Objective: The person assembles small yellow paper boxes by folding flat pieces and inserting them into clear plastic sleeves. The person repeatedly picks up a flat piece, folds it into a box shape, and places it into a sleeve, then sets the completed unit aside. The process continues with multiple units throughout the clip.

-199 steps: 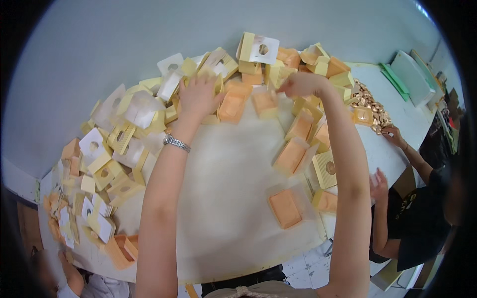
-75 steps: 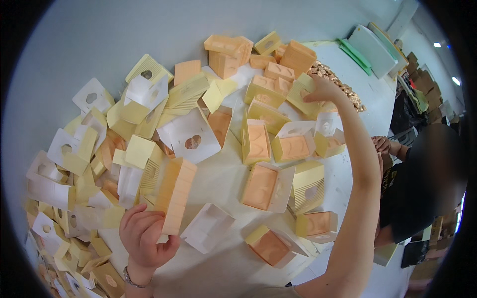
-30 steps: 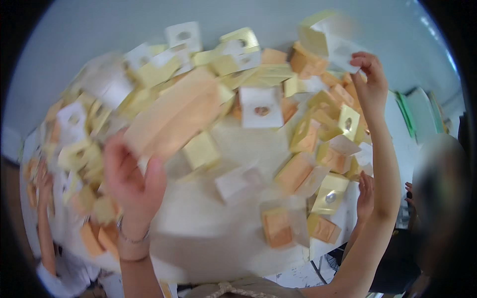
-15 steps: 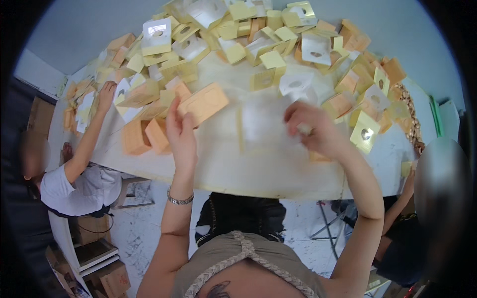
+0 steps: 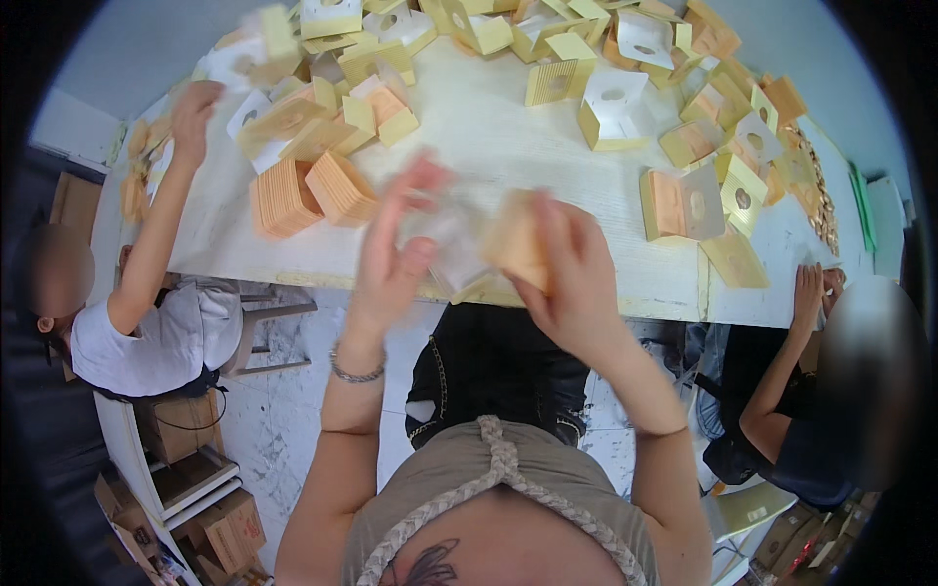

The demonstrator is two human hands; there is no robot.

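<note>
My right hand is closed on a small pale yellow-orange box piece, blurred by motion, near the table's front edge. To its left a whitish open box with a yellow lower edge is tilted and smeared; I cannot tell what supports it. My left hand is beside that box, blurred, with fingers and thumb apart and nothing visible between them. Left of this hand stand two stacks of orange inserts. At the right an open yellow box has an orange insert inside.
Open yellow boxes with white insides crowd the far part of the pale table. A co-worker's hand reaches in at the left. Another person's hands are at the right edge, near small gold-brown pieces.
My hands have come together nearer the table's front edge. The left hand no longer holds the orange insert; the right has closed on a box piece. The co-worker at the left has reached farther.
</note>
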